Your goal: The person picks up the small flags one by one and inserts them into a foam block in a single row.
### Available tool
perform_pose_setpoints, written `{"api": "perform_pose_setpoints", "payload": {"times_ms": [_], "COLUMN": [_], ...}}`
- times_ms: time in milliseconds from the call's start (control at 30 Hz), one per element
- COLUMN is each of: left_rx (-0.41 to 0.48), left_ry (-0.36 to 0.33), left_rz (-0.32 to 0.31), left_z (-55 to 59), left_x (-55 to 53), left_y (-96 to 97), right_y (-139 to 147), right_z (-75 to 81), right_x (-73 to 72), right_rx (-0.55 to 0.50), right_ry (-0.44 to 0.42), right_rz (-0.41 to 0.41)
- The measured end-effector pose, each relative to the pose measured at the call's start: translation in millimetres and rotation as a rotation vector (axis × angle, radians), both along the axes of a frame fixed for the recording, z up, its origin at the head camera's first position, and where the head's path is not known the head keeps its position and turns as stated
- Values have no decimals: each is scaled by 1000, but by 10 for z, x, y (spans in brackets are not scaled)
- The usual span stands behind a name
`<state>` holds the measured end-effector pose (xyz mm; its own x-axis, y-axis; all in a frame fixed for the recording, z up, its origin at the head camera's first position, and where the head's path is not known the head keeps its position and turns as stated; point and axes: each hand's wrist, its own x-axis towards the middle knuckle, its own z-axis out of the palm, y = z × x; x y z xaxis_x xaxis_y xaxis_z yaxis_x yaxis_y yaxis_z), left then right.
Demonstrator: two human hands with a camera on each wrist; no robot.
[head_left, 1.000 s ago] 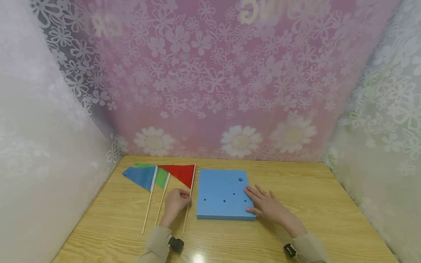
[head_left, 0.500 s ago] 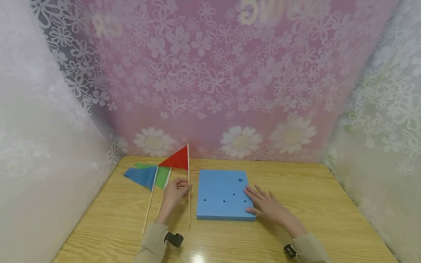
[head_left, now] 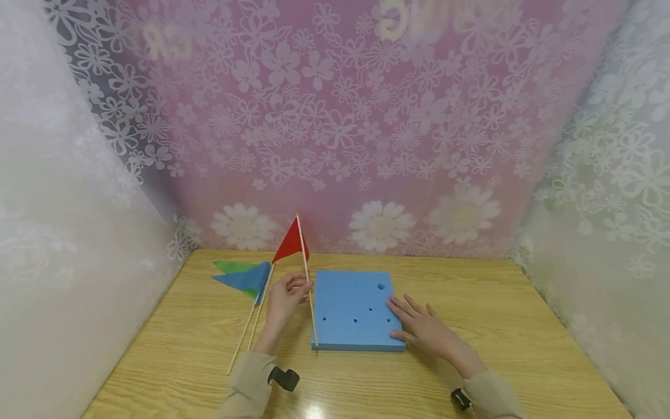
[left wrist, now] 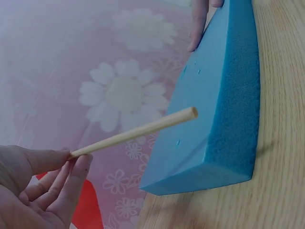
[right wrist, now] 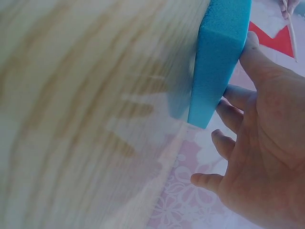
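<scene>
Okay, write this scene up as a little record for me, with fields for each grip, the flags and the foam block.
Left grip: pinches the stick of the red flag
Stick's lower end: free, in no hole
Right grip: fingers spread, resting on the right edge of the blue foam block
Block: flat on the wooden table, several holes in its top
Other flags: blue flag and green flag, left of the left grip, blue partly covering green
Backdrop: pink, flower print

Two flags (head_left: 243,280) lie left of the block (head_left: 340,297) on the table (head_left: 481,308), a backdrop (head_left: 335,145) behind.
</scene>
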<state>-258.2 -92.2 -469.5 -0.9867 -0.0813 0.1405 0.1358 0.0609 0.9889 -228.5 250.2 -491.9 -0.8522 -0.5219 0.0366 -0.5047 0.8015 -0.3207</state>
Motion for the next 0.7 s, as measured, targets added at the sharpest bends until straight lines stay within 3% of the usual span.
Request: {"api": "perform_pose_setpoints", "payload": {"times_ms": [333, 567, 700], "left_rx": [25, -80, -96], "left_ry": [52, -17, -1], "left_rz": [27, -109, -179], "left_z": [5, -14, -64], "left_x": [-17, 15, 10], "left_y": [40, 53, 74], "right_y": [-15, -17, -15], "right_z": [4, 5, 1], "right_x": [15, 21, 19], "right_rx": [12, 13, 13], "right_ry": [22, 22, 23], "right_rz": [-3, -3, -5]}}
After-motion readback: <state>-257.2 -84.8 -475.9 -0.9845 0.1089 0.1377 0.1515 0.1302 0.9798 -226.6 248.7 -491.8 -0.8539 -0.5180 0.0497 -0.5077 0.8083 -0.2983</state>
